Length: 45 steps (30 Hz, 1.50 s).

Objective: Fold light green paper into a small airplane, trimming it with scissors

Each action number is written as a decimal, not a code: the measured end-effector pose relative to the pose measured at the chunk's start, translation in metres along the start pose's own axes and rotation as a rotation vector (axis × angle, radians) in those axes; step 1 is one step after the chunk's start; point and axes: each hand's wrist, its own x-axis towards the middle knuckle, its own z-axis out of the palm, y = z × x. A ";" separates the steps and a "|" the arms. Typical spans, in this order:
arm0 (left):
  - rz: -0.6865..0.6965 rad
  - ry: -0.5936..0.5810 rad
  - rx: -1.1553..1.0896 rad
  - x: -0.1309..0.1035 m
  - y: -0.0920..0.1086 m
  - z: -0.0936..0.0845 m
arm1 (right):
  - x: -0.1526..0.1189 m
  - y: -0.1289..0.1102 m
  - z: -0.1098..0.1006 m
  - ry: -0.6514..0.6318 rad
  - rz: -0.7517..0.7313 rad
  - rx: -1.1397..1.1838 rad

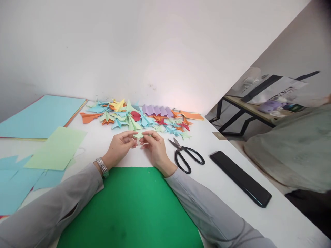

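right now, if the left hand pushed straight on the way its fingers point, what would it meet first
Beyond the small green paper it pinches, the left hand would probably meet the right hand first; depth is hard to judge.

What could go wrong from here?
The small pale-green paper piece, pinched between the left hand and right hand, may crease or tear if pulled unevenly. The slightly open, black-handled metal scissors beside the right hand might nick it. The multicoloured folded-paper heap just beyond could get knocked.

On tabletop (214,182): sheets (57,148) left, scissors (180,147) right, folded-paper pile (134,116) behind; paper slip (139,135) between left hand (119,146) and right hand (157,148).
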 end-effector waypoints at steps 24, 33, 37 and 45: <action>-0.015 0.065 0.068 -0.003 0.006 0.004 | 0.000 -0.002 0.002 0.053 0.022 0.002; -0.006 0.056 0.071 -0.003 0.006 0.003 | 0.001 0.000 0.002 0.011 0.009 -0.044; -0.025 0.049 0.071 -0.003 0.006 0.003 | 0.000 0.001 0.002 0.007 -0.013 -0.056; -0.075 0.034 0.015 0.000 0.002 0.001 | -0.001 0.001 0.003 0.001 -0.057 -0.134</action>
